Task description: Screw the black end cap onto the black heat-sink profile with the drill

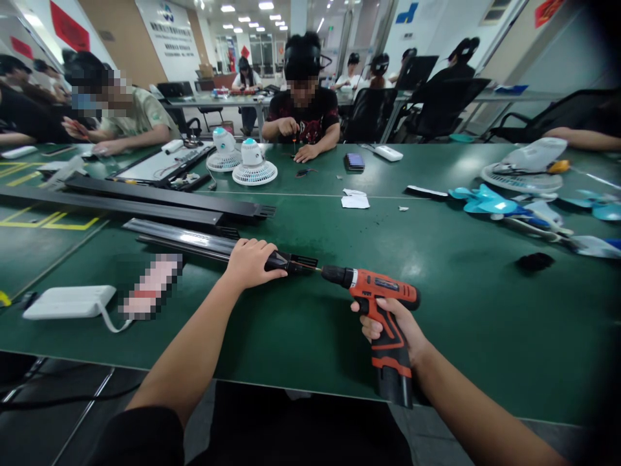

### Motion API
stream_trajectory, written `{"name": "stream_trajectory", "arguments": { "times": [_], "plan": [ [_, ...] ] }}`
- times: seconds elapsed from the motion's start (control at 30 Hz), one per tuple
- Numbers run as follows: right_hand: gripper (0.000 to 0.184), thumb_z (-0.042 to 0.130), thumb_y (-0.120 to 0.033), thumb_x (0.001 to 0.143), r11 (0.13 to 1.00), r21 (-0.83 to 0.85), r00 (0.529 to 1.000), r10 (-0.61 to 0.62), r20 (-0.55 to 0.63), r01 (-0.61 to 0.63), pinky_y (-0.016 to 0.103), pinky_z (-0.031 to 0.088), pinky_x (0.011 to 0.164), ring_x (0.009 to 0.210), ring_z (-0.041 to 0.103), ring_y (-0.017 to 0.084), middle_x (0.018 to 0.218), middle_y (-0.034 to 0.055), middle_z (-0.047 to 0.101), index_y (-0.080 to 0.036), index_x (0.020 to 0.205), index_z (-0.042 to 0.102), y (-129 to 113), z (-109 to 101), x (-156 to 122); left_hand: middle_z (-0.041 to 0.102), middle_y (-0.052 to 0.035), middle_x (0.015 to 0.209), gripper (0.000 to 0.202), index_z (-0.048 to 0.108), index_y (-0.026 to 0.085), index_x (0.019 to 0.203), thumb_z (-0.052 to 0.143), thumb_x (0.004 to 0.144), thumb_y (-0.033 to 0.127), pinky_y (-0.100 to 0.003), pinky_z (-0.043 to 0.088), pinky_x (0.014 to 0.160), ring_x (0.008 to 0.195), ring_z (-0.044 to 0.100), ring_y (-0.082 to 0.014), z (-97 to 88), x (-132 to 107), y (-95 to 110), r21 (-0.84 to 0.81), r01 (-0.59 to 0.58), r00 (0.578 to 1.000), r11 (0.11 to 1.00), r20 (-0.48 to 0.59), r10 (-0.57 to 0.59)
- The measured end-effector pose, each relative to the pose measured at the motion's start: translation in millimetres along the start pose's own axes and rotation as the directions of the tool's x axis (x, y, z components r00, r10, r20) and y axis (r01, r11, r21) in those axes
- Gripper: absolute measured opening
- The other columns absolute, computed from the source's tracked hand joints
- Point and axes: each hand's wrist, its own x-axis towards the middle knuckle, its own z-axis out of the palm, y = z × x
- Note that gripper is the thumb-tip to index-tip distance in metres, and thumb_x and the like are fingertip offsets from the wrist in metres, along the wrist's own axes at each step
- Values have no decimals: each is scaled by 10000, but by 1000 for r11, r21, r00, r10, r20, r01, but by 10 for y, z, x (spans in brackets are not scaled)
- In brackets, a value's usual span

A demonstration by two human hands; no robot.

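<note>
My right hand point(388, 323) is wrapped round the handle of a red and black cordless drill point(385, 288), index finger by the trigger. The drill points left, and its thin bit meets the slotted end of a long black panel point(184, 238), or comes very close to it; I cannot tell if they touch. Across that panel, near the same end, my left hand point(252, 262) is closed, pressing it against the green table point(301, 343). The panel has a glossy strip on top and lies slanting to the left.
More long black panels point(160, 202) lie beyond. At left are a white power bank point(70, 302) and a blurred-out pink object point(152, 287). White fan parts point(255, 165), paper point(356, 199), blue fan blades point(490, 199) and a black tuft point(534, 261) are spread around. A person point(303, 110) works opposite.
</note>
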Motion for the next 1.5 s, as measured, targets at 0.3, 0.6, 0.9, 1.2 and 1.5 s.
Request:
{"name": "stream_trajectory", "arguments": {
  "times": [0.3,0.6,0.9,1.2,1.5],
  "plan": [
    [349,758,-456,819,1000,-10,1000,-20,9,20,201,409,506,507,457,100,534,-29,514,-131,948,752,0,27,-3,743,-83,1063,657,678,227,1153,590,886,821,-459,395,922,990,659,-314,15,-2,-9,12,-3,1000,1000,0,3],
    [357,756,-450,829,1000,-6,1000,-14,21,14,203,412,497,512,478,108,540,-26,521,-120,963,745,-2,30,9,747,-86,1070,642,676,227,1149,591,892,810,-452,391,922,993,657,-310,-6,-2,2,9,-1,1000,1000,3,1],
    [392,754,-515,877,998,8,996,-57,62,56,214,427,499,514,463,109,573,-4,562,-132,958,732,-41,7,37,746,-90,1109,617,659,228,1168,570,911,782,-461,380,938,1032,655,-323,-24,2,-2,-10,-23,1000,1000,21,24],
    [327,754,-407,854,987,84,980,-145,135,135,235,472,506,544,455,111,732,35,646,-149,1053,723,-109,94,54,749,-96,1175,534,658,217,1206,467,1001,671,-479,381,946,1080,655,-335,-80,14,39,-8,-11,999,1000,41,11],
    [430,753,-465,911,993,105,994,-64,93,54,186,539,559,622,587,108,845,75,740,-139,1189,711,-155,-103,-11,738,-116,1170,549,667,215,1201,452,999,678,-483,383,967,1097,646,-344,-72,90,113,-29,16,997,999,76,-14]
  ]
}}
